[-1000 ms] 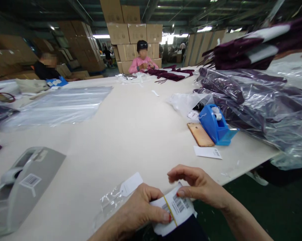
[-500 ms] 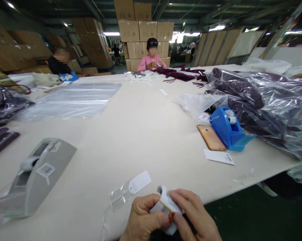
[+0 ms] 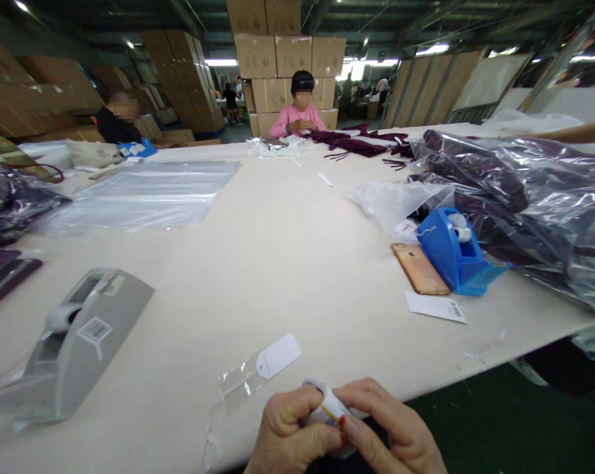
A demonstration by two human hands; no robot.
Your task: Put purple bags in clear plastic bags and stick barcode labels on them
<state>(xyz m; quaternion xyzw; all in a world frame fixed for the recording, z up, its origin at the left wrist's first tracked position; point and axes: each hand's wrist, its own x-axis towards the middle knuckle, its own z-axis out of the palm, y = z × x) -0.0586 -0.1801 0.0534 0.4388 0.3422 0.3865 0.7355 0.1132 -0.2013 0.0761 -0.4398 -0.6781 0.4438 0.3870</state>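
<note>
At the table's near edge, a roll of white barcode labels (image 3: 326, 409) with a yellow stripe sits between my two hands. My left hand (image 3: 292, 428) is closed round its left side, the forefinger curled at the opening on top. From the other side, the fingers of my right hand (image 3: 389, 428) press on the roll, thumb meeting the left thumb at the front. The roll's underside is hidden by my hands. Just beyond them, a white hang tag (image 3: 279, 356) lies beside a small clear plastic bag (image 3: 239, 380).
A grey tape dispenser (image 3: 87, 342) stands left, with clear plastic sheets (image 3: 154, 194) behind it. On the right are a blue tape dispenser (image 3: 453, 253), a phone (image 3: 420, 268), a white card (image 3: 436, 307) and bagged dark garments (image 3: 534, 204). Across the table sits a person in pink (image 3: 300, 118).
The roll has turned in my hands, so less of its printed barcode shows. Both hands keep their hold. At the far right, a person's forearm has come further into view.
</note>
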